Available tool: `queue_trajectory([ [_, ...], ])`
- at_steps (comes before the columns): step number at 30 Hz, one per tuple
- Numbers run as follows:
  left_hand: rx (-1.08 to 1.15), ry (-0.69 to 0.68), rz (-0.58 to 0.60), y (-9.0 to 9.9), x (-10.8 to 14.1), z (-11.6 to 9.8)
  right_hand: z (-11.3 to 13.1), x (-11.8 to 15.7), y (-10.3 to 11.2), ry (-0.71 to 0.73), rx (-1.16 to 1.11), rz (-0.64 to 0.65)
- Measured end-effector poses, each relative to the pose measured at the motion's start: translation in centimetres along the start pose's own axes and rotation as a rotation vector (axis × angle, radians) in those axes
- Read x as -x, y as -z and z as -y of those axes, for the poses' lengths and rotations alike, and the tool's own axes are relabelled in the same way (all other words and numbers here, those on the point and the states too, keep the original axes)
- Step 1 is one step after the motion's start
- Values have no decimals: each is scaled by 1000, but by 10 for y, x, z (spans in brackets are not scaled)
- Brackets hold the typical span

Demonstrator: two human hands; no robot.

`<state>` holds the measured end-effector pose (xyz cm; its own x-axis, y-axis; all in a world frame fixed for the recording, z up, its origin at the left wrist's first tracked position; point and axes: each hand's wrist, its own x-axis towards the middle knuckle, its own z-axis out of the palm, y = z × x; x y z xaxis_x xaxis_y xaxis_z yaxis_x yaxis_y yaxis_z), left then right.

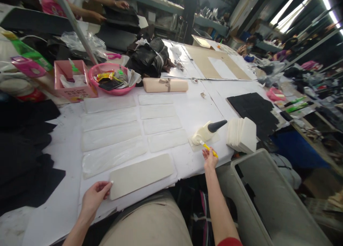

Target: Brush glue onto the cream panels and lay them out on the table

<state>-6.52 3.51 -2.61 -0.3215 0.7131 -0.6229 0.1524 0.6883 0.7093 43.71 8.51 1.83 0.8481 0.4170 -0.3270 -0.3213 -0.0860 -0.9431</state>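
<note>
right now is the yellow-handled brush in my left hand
No, the right hand holds the yellow-handled brush; the left hand is at the grey board's edge.

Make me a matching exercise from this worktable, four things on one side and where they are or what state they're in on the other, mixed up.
Things:
1. Grey board
2. Yellow-handled brush
3. Peach roll
4. Pink basin

Places and states:
A. Tied around its middle
B. Held in the right hand
C. Full of packets and odds and ends
D. Lying flat at the left hand

Pairs: 1-D, 2-B, 3-A, 4-C
</note>
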Motion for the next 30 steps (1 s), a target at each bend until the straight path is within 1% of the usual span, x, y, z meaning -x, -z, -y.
queue_trajectory([
  [2,10,-13,-2,0,2,-2,-1,5,7,-40,-25,-20],
  [4,14,-35,-5,0,3,-4,-2,17,17,-47,-23,-34],
  [6,12,-57,1,-1,5,-6,-4,36,25,-40,-13,-38],
  [8,11,-79,4,-1,5,-7,-6,61,28,-22,14,10],
  [10,21,-100,0,-1,4,-8,-10,93,24,-17,57,114],
  [12,34,-111,13,0,3,-9,-16,130,15,-32,119,248],
  [17,79,-79,155,8,1,-12,-38,222,-11,-32,337,654],
  [20,97,-51,230,12,-3,-15,-53,262,-20,-40,406,886],
  [22,90,-30,271,15,-6,-17,-62,281,-24,-47,438,984],
  [25,75,-27,312,17,-12,-19,-72,299,-29,-64,480,1075],
  [27,65,-36,326,17,-15,-19,-78,306,-33,-63,503,1115],
  [30,55,-43,335,17,-18,-17,-84,312,-37,-44,526,1133],
])
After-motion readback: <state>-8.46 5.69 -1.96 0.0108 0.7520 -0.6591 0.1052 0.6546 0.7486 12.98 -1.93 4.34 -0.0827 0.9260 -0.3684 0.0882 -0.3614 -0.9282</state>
